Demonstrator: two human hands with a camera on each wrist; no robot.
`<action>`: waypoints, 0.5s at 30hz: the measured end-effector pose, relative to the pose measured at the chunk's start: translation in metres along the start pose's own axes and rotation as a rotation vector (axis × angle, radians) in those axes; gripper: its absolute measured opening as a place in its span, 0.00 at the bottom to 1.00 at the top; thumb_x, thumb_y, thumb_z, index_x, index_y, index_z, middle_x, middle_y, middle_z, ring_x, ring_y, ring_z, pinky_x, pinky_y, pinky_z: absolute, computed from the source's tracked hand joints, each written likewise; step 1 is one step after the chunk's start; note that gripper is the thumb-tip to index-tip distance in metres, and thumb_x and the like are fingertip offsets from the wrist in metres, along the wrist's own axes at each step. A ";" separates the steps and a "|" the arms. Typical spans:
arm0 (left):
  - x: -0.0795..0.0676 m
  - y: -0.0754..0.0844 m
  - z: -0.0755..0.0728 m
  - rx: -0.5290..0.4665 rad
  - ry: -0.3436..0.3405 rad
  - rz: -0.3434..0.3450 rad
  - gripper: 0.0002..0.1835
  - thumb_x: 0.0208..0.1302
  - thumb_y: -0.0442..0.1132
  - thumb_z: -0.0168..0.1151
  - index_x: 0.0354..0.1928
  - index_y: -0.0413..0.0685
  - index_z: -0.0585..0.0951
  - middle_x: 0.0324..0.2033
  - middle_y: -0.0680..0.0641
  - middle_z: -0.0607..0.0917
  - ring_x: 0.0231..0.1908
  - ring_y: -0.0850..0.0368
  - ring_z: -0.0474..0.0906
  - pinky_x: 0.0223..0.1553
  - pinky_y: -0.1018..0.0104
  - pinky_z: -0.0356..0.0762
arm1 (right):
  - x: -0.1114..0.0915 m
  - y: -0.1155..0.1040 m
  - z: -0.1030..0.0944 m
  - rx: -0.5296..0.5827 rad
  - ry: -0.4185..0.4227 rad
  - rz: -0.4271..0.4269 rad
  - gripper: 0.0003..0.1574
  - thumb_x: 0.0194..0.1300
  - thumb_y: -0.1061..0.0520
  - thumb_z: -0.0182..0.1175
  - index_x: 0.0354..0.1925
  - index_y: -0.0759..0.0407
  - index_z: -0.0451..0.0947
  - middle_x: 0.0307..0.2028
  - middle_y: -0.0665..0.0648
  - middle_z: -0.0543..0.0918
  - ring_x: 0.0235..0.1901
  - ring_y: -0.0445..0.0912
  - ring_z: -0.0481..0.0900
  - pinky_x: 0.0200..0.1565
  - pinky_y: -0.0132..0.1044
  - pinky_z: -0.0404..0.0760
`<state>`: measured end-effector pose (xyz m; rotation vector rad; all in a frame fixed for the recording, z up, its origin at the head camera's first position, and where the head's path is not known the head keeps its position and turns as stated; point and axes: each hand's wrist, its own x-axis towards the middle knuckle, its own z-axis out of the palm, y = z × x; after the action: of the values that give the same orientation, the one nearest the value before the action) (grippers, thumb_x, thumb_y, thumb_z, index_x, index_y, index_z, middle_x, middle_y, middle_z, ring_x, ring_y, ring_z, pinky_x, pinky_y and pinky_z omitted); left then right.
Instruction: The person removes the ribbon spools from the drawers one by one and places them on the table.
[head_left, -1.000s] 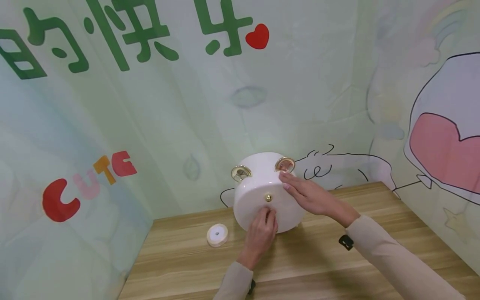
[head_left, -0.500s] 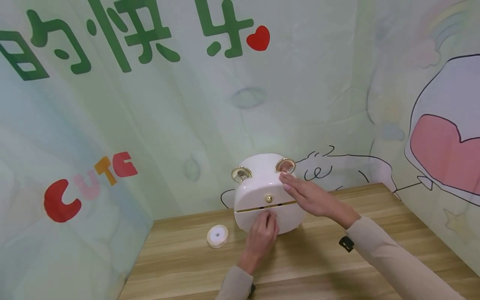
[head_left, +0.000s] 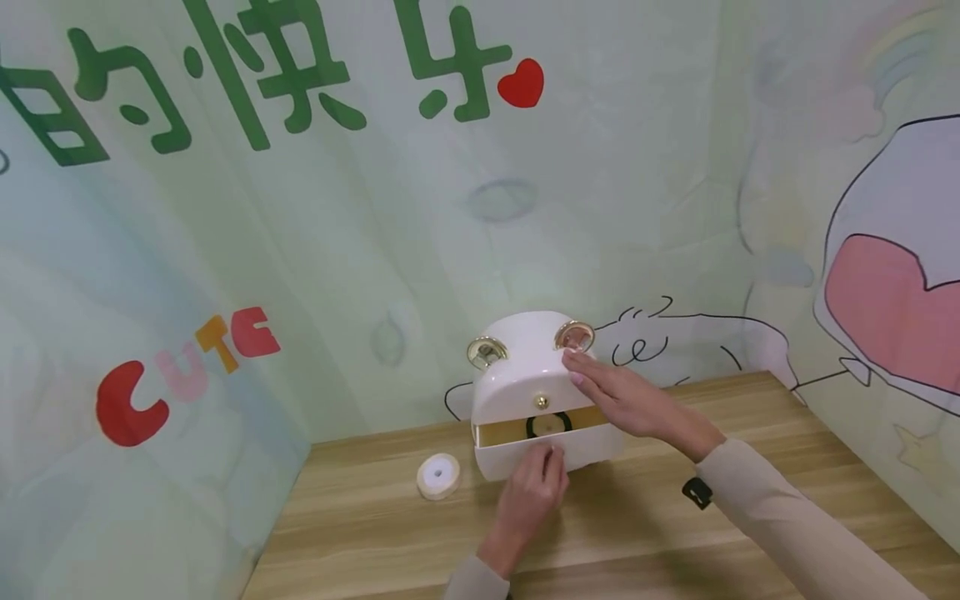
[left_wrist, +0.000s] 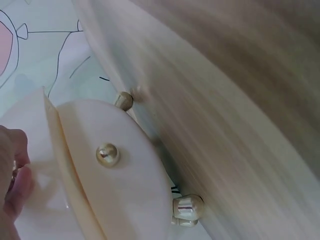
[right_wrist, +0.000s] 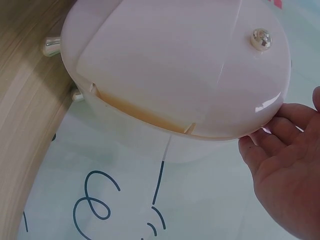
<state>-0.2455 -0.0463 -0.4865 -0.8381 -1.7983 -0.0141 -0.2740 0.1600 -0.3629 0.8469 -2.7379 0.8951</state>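
A white, round-fronted drawer box (head_left: 504,398) with gold ear-like rings (head_left: 487,353) stands on the wooden table. Its middle drawer (head_left: 498,463) is pulled partway out, showing a tan inside with a dark ring (head_left: 530,427) in it. My left hand (head_left: 531,493) pinches the drawer's knob, mostly hidden by the fingers; a glint of it shows in the left wrist view. Above and below that drawer are gold knobs, the upper knob (right_wrist: 261,39) and the lower knob (left_wrist: 107,155). My right hand (head_left: 630,398) rests with straight fingers against the box's upper right edge.
A roll of pale ribbon (head_left: 438,477) lies on the table (head_left: 360,533), left of the box. Behind the box hangs a printed backdrop (head_left: 405,250). Short gold feet (left_wrist: 188,206) hold the box up.
The middle drawer has slid from closed to partly out as my left hand moved toward me, revealing the dark ring. My right hand has stayed on the box's edge.
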 end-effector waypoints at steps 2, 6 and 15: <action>-0.001 0.003 -0.003 -0.001 0.024 0.004 0.14 0.64 0.34 0.49 0.37 0.39 0.85 0.33 0.45 0.82 0.33 0.57 0.81 0.38 0.71 0.84 | 0.000 0.001 0.001 0.002 0.001 -0.003 0.35 0.78 0.38 0.35 0.75 0.50 0.54 0.76 0.54 0.55 0.76 0.51 0.54 0.73 0.55 0.59; -0.001 0.007 -0.009 -0.001 0.037 0.012 0.13 0.62 0.33 0.50 0.36 0.39 0.85 0.33 0.46 0.82 0.32 0.57 0.80 0.38 0.72 0.83 | -0.001 0.001 0.002 0.002 0.008 -0.008 0.36 0.78 0.38 0.35 0.75 0.51 0.54 0.76 0.54 0.56 0.76 0.51 0.55 0.73 0.54 0.59; -0.004 0.015 -0.021 0.006 0.073 0.035 0.12 0.62 0.33 0.51 0.37 0.38 0.85 0.31 0.45 0.81 0.31 0.56 0.80 0.35 0.70 0.83 | 0.000 0.001 0.000 -0.016 0.006 -0.009 0.36 0.78 0.38 0.35 0.75 0.51 0.55 0.76 0.53 0.57 0.76 0.51 0.55 0.73 0.54 0.60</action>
<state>-0.2192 -0.0454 -0.4875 -0.8541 -1.7147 -0.0167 -0.2750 0.1605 -0.3635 0.8515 -2.7308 0.8718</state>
